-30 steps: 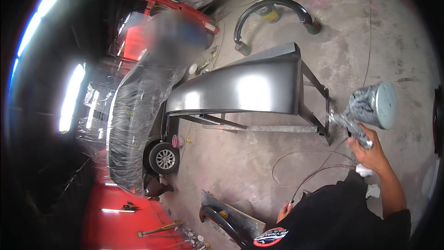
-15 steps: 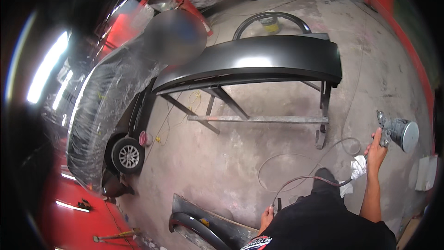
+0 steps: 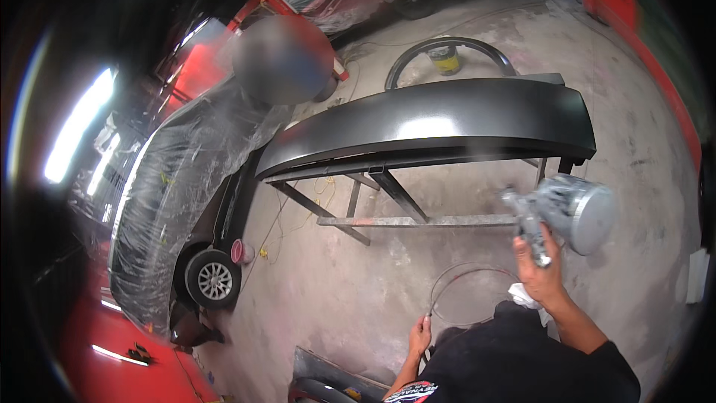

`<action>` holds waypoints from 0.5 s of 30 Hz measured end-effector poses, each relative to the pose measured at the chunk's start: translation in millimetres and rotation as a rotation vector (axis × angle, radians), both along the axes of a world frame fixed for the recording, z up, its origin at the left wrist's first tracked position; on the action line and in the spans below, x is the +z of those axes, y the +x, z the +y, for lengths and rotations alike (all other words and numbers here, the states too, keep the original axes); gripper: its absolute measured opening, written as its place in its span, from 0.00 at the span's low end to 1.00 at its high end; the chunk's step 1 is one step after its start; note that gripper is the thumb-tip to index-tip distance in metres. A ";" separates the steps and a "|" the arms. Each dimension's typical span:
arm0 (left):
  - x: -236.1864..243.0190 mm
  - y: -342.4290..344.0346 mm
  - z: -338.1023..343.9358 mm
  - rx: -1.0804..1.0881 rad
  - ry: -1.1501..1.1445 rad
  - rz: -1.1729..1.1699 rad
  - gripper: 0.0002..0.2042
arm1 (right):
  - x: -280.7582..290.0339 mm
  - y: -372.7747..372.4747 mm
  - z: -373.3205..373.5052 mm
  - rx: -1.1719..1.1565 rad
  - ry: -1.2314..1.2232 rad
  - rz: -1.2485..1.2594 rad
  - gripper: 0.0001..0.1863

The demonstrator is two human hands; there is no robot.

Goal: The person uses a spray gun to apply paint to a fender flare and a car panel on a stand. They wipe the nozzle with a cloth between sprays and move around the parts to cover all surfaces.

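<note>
My right hand (image 3: pixel 538 265) is wrapped round the handle of a spray gun (image 3: pixel 531 233), with a large grey paint cup (image 3: pixel 595 216) on its right side. The gun's front end points left, just short of the near right part of a long, curved black car body panel (image 3: pixel 492 113). Lower down, my left hand (image 3: pixel 420 334) is closed on a thin air hose (image 3: pixel 434 291), which loops up and over to the right. White cloth or paper (image 3: pixel 524 295) hangs below my right wrist. The panel rests on a metal stand (image 3: pixel 418 220).
Left of the stand is a car under clear plastic sheeting (image 3: pixel 186 157), its wheel (image 3: pixel 214 279) uncovered beside a pink bucket (image 3: pixel 242 251). Behind the panel, a black arch-shaped trim (image 3: pixel 488 48) surrounds a can (image 3: pixel 446 60). More black parts (image 3: pixel 328 373) lie low in front.
My right hand has brought the spray gun left and closer to the panel. My left hand has risen with the hose, whose loop has drawn up. The panel and stand sit lower in view.
</note>
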State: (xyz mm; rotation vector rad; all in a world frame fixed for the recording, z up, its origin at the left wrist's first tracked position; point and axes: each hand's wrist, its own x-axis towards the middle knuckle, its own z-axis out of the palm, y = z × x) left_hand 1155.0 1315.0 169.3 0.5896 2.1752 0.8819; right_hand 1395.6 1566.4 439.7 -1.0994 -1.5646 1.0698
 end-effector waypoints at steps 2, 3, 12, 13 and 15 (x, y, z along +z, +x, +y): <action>15.2 -26.0 9.3 -0.054 -0.029 0.070 0.19 | 16.7 -24.9 2.1 0.160 0.005 0.049 0.23; 21.9 -39.8 20.2 -0.089 -0.011 0.122 0.19 | 22.3 -33.5 7.1 0.263 -0.013 0.088 0.23; 38.1 -173.9 84.5 -0.545 -0.111 0.193 0.19 | 40.9 -88.5 8.0 0.270 -0.115 0.092 0.15; 48.9 -177.5 94.8 -0.603 -0.114 0.176 0.19 | 24.6 -83.0 6.1 0.147 -0.128 0.211 0.16; 66.0 -187.9 113.8 -0.762 -0.137 0.193 0.19 | 8.9 -60.7 -5.4 -0.150 -0.263 0.331 0.18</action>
